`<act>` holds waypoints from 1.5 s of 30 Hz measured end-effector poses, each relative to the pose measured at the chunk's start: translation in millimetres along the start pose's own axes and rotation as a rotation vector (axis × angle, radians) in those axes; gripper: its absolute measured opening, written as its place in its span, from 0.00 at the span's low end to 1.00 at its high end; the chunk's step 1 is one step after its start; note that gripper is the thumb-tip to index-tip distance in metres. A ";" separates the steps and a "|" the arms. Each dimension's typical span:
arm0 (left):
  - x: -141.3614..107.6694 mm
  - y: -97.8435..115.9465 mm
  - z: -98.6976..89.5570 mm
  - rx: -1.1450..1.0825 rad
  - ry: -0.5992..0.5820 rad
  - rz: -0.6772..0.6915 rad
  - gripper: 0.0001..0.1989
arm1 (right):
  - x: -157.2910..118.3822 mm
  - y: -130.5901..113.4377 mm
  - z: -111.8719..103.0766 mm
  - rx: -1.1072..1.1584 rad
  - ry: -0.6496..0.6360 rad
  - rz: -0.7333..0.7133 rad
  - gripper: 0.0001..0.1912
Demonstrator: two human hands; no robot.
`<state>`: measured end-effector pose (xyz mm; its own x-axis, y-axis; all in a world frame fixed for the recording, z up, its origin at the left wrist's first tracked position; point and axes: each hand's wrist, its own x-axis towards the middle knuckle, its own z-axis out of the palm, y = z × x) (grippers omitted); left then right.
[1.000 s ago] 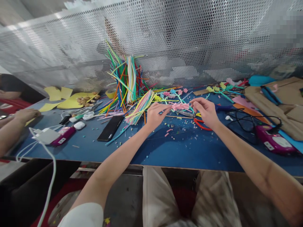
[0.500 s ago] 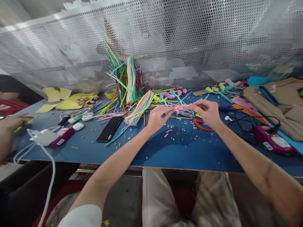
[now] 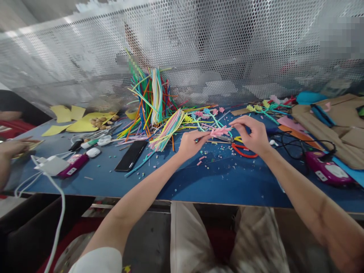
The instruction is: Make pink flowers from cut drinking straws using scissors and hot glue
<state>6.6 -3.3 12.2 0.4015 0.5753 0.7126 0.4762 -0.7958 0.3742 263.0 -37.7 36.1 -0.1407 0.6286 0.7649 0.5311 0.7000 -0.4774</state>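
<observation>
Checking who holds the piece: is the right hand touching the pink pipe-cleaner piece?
Cannot tell. In the head view the right hand hovers beside the pink pipe-cleaner piece, fingertips too blurred; the left hand pinches its other end.

1. Blue table [image 3: 199,182], totally littered with tiny coloured scraps.
2. Big bundle of coloured pipe cleaners [image 3: 153,96] standing up against the perforated metal screen [image 3: 227,45].
3. Black phone [image 3: 131,155] lying flat, pastel sticks [image 3: 169,131] fanned out just beside it.
4. Yellow paper sheets [image 3: 76,121] at the far left, with a roll of tape [image 3: 132,112] nearby.
5. Purple glue gun [image 3: 328,168] on the right, black cable [image 3: 298,146] looping near it.
6. White charger [image 3: 52,165] with its cord hanging off the edge.
</observation>
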 end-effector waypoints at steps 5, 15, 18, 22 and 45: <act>-0.6 1.5 -0.4 -0.043 0.035 -0.027 0.12 | -1.9 -3.5 2.3 -0.057 -0.024 -0.057 0.07; -0.4 4.7 -2.7 -0.075 -0.044 -0.088 0.14 | -8.3 -3.6 14.1 -0.075 0.075 -0.058 0.04; 0.0 5.7 -3.0 -0.076 -0.040 -0.087 0.14 | -8.2 -3.8 16.1 -0.096 0.096 -0.077 0.04; -0.5 5.6 -1.3 -0.055 -0.021 -0.086 0.13 | -6.3 -5.1 16.6 -0.108 0.157 -0.153 0.03; -1.4 10.1 -3.7 -0.158 -0.100 -0.038 0.17 | -7.9 -6.7 19.6 -0.214 0.234 -0.232 0.06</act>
<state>7.9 -13.0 17.2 0.4648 0.6152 0.6368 0.3670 -0.7884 0.4937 244.1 -40.7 24.8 -0.0965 0.3507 0.9315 0.6731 0.7124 -0.1985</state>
